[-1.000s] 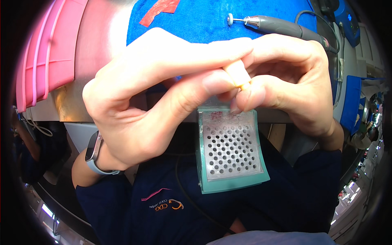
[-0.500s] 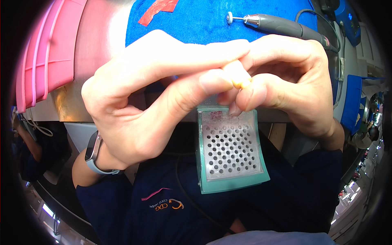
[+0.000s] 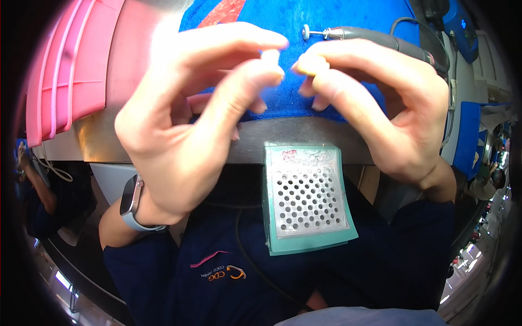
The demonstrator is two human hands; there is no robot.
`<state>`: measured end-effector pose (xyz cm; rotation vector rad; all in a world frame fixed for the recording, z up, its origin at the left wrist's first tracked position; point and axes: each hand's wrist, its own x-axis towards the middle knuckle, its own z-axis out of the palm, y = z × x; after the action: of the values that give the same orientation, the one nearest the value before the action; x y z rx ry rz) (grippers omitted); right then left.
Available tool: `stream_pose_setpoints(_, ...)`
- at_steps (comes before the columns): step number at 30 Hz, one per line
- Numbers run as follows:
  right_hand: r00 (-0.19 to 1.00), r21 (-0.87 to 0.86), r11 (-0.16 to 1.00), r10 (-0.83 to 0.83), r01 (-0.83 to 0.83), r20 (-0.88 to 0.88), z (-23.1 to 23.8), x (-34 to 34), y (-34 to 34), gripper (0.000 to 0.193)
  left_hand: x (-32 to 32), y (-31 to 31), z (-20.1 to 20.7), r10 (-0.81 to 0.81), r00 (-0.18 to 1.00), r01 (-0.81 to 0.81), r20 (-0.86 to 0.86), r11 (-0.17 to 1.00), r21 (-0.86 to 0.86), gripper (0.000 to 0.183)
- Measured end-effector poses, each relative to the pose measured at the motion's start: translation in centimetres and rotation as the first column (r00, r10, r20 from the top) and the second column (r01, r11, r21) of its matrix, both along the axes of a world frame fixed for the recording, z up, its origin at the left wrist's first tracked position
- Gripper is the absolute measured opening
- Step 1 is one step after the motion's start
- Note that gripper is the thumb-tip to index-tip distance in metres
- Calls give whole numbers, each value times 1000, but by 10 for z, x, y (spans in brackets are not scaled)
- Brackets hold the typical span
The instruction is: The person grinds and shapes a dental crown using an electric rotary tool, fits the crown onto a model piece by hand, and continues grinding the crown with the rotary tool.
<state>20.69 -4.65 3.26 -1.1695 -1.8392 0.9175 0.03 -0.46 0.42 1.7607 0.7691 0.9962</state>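
I held my left hand point(image 3: 185, 136) up close before my eyes, with the thumb and first finger closed on a small pale piece point(image 3: 270, 56) (too small and too blurred for me to say what it was), so the piece sat at the fingertips, above the blue towel point(image 3: 348, 16) on the bench. My right hand point(image 3: 380, 103) was just beside it, the fingers curled and their tips near the piece but apart from it, and I could not see anything held in them. I judged that this was the step of looking over the small piece between two rounds of work. The rotary handpiece point(image 3: 375, 39) lay untouched on the towel behind my right hand, and the green perforated tray point(image 3: 307, 201) stood on my lap at the bench edge. The next move called for a steady pinch, because such a small thing could slip easily
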Motion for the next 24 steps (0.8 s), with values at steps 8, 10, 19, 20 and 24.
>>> stream_pose_setpoints(8, 865, 317, 946, -213, 66, 455, -5, 8, 7, 26, 4, 1, 3, -87, 991, 95, 104, 993, -71, 22)
stream_pose_setpoints(10, 794, 498, 867, -293, -14, 532, 1, 16, 18, 27, 2, 0, 1, -135, 984, 138, 113, 990, -18, 22)
stream_pose_setpoints(19, 736, 504, 850, -244, -151, 632, 6, 40, 28, 25, 4, -1, 3, -144, 976, 165, 164, 978, -127, 21)
stream_pose_setpoints(20, 718, 506, 850, -262, -145, 645, 10, 39, 26, 26, 4, -1, 4, -140, 979, 160, 148, 978, -131, 21)
stream_pose_setpoints(24, 889, 508, 858, -170, -79, 424, 13, 24, 12, 27, 5, -2, -2, -141, 968, 160, 206, 984, -82, 19)
